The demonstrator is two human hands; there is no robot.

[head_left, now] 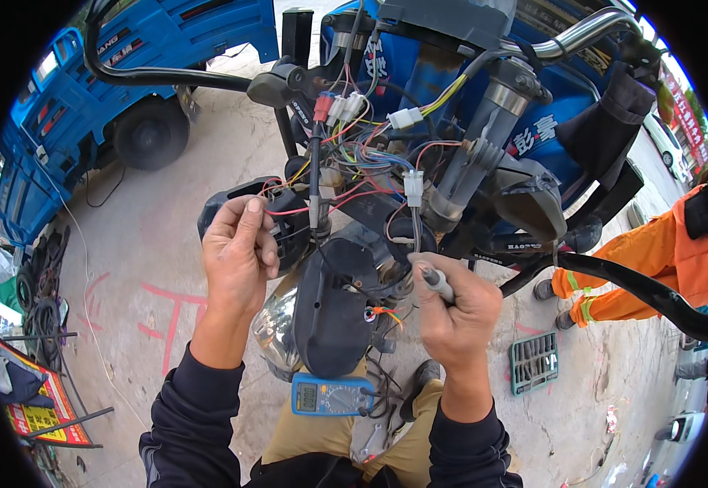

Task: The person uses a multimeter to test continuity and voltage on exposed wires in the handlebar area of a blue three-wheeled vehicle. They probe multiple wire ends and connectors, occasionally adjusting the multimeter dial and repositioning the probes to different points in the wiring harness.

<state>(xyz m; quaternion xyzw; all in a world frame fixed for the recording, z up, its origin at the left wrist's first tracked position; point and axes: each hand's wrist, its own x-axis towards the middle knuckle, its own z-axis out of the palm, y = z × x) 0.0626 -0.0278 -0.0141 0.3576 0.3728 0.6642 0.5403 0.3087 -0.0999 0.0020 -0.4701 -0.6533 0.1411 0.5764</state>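
Note:
My left hand (240,244) is closed in a pinch on the end of a red wire (289,211), left of the tangled harness. My right hand (460,309) grips a short grey pen-like tool with a dark end (438,282). Its other end is hidden by my fingers, beside wires running down from a white connector (413,189). More connectors sit above, a red one (323,107) and a white one (405,119). Between my hands hangs a black headlight housing (329,317) with a shiny lens (277,321). Below it a blue multimeter (331,396) rests near my legs.
Handlebars (167,76) and a fork tube (484,122) frame the wiring. A blue cargo vehicle (150,49) stands at the left. Someone in orange trousers (639,260) stands at the right. A socket set case (534,363) lies on the concrete.

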